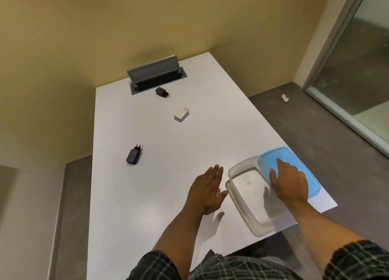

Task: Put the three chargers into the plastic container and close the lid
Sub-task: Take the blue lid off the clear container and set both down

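On the table (147,185), the empty box (248,197) ran near-to-far at the near right, lid (294,161) off beside it. My right hand (289,181) pressed flat on the lid, my left hand (207,190) hovered with fingers spread. The three chargers lay far left: near black (134,155) with prongs pointing away, white (181,114), far black (161,92).

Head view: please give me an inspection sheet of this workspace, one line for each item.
Surface: white table, bare in the middle.
Job's things: near black charger, white charger and far black charger lie apart on the table; clear container is open and empty; blue lid lies beside it.
Clutter: nothing seen.
Grippers: left hand open, flat above the table; right hand open, resting on the lid.
Cables: nothing seen.
Surroundings: open grey socket box in the table, yellow wall, glass door, white scrap on the floor.
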Motion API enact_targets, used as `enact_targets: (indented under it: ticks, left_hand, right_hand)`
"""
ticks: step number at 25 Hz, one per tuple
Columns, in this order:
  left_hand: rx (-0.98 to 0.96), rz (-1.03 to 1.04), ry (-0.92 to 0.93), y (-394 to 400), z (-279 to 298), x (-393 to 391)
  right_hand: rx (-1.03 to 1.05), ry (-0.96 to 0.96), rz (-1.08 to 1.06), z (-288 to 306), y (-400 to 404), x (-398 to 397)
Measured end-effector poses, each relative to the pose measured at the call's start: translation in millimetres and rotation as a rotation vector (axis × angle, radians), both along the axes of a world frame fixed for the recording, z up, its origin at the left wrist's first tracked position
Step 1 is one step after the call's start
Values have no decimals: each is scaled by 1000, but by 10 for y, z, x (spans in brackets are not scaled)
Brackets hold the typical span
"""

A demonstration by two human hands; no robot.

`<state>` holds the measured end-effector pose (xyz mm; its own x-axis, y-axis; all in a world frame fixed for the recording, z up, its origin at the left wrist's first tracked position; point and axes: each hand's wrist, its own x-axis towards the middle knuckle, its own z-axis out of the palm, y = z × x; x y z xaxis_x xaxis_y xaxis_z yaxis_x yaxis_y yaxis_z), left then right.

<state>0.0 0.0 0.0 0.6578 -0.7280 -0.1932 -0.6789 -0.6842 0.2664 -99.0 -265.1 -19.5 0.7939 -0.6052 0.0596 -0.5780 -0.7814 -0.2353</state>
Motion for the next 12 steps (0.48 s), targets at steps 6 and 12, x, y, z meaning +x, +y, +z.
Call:
enact_targets:
  ticks: [6, 12]
  left_hand:
    - [135, -158, 21, -270, -75, -182]
    - [217, -138, 42, -249, -92, -179]
  right_hand:
    - [15, 113, -41, -84, 71, -206]
    - [197, 132, -150, -128, 134, -120]
